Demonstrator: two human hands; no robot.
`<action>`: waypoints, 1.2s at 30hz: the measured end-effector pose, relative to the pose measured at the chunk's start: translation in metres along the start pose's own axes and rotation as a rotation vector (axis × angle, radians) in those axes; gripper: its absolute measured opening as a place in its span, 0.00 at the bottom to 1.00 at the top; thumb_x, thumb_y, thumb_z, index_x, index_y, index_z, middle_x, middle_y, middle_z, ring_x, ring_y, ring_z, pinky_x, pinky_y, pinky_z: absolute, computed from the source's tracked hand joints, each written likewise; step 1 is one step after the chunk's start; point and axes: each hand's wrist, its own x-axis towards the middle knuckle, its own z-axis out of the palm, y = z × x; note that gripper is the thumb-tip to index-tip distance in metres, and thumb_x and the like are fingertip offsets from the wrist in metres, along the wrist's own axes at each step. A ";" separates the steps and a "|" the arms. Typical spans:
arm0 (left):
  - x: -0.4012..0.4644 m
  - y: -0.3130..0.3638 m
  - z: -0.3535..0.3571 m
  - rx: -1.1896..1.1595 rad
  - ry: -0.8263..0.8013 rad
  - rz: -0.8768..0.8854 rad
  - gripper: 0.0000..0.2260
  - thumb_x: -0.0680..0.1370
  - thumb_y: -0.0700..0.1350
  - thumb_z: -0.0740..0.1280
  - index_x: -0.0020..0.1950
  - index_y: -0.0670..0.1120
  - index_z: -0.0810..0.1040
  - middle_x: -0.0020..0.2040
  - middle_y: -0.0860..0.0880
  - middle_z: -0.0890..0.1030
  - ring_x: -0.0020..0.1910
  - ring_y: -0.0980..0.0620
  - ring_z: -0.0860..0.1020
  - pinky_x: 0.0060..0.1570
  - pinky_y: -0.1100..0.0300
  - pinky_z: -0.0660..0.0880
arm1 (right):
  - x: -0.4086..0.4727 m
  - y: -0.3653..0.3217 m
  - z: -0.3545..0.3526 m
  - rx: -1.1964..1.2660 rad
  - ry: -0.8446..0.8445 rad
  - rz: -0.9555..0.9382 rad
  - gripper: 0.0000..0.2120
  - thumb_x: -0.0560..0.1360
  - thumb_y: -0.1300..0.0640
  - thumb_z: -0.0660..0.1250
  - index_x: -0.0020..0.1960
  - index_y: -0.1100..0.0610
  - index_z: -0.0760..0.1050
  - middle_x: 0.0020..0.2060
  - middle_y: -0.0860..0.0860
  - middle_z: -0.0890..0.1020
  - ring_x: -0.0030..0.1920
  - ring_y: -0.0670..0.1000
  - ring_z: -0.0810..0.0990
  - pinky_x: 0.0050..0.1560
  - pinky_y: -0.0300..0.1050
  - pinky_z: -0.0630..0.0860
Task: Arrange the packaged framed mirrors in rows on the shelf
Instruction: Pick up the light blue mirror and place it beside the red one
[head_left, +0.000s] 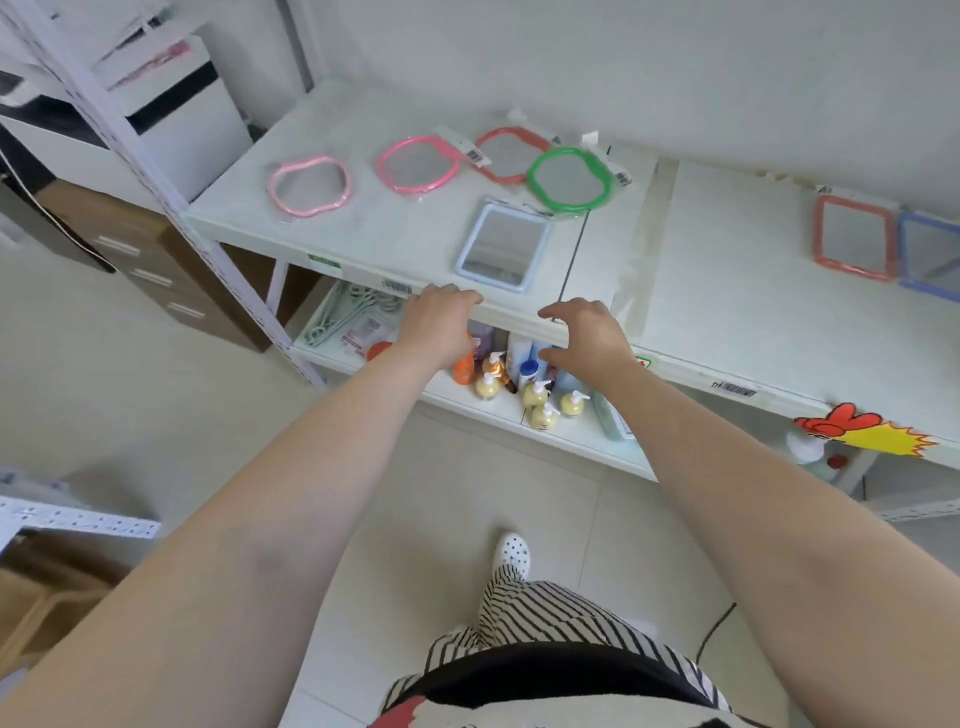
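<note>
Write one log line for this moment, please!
hands: left open, right open, empty | nearest: blue mirror | back row: four round mirrors | stage: reaching

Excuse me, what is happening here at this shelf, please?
A person is laying packaged framed mirrors on a white shelf. Both hands hold nothing: the left hand and right hand hover at the front edge, near a light blue rectangular mirror. Behind lie two pink round mirrors, a red one and a green one overlapping it.
</note>
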 end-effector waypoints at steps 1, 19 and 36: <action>0.008 -0.003 -0.001 0.013 -0.003 -0.003 0.26 0.72 0.47 0.68 0.70 0.51 0.69 0.65 0.45 0.75 0.63 0.41 0.73 0.61 0.49 0.70 | 0.009 -0.001 0.000 -0.002 0.001 -0.004 0.26 0.71 0.55 0.72 0.67 0.51 0.72 0.61 0.53 0.77 0.63 0.56 0.70 0.62 0.48 0.70; 0.153 -0.057 0.009 -0.042 -0.154 -0.035 0.27 0.74 0.44 0.65 0.73 0.49 0.65 0.64 0.43 0.74 0.62 0.40 0.72 0.59 0.51 0.70 | 0.149 0.013 0.011 0.064 -0.028 0.181 0.27 0.71 0.51 0.72 0.69 0.50 0.70 0.63 0.53 0.76 0.65 0.56 0.70 0.64 0.50 0.70; 0.217 -0.094 0.030 -0.854 -0.445 -0.182 0.07 0.71 0.33 0.67 0.46 0.42 0.80 0.45 0.42 0.81 0.42 0.47 0.76 0.47 0.55 0.77 | 0.173 -0.050 0.057 0.813 0.272 0.961 0.26 0.71 0.62 0.69 0.67 0.61 0.70 0.46 0.51 0.80 0.49 0.52 0.78 0.51 0.44 0.74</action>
